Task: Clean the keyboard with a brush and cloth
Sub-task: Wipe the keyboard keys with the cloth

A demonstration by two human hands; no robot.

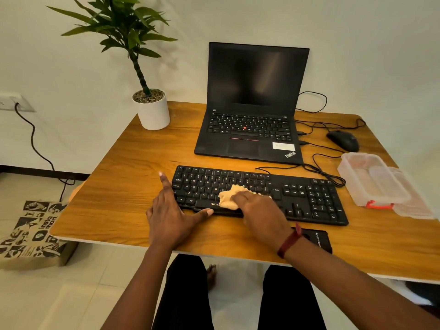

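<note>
While the right grip (257, 210) bears the cloth (229, 196) on the keys, I judge the task roughly mid-way: wiping is in hand, with the centre letter rows under the cloth. No brush identified in view, so whether brushing is done cannot be told. Arrow keys and number pad, right of that grip, probably not yet wiped.

Right grip: fingers bent over the cloth, holding it bunched against the keyboard (309, 198).

Left grip (171, 215): spread flat, forefinger along the keyboard's left end, thumb at its near edge, apparently steadying.

Keyboard lies on the table (119, 177), under both grips.

Materials:
- Cloth: tan, soft, crumpled, ragged outline.
- Keyboard: black matt plastic, long, low, white legends.
- Table: wood-grain, smooth, rounded corners.
- Flat black item (319, 239) beneath the right wrist: unidentified.
</note>
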